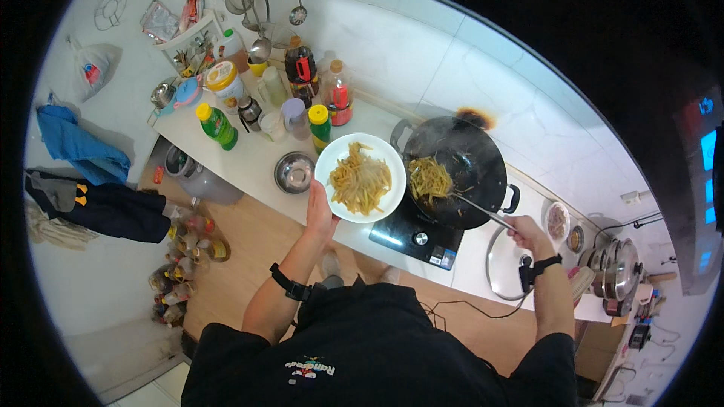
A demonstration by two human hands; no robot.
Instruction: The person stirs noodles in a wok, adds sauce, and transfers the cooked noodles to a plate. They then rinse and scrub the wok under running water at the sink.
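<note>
My left hand (321, 210) grips the lower left rim of a white plate (397, 181), which carries a heap of cooked potato-like strips (360, 181). Just right of the plate, a black two-handled wok (475, 152) sits on an induction cooktop (396, 232). My right hand (529, 233) is closed around the metal handle of a cooking utensil (483, 211). The utensil reaches into the wok, its head hidden under or beside more of the strips (430, 179). Faint steam hangs over the wok.
A steel bowl (294, 172) stands left of the plate, with bottles (217, 126) and jars behind it. A glass lid (503, 271), a bowl of sliced food (557, 222) and a steel steamer pot (619, 268) are at the right. Ladles (261, 50) hang on the wall.
</note>
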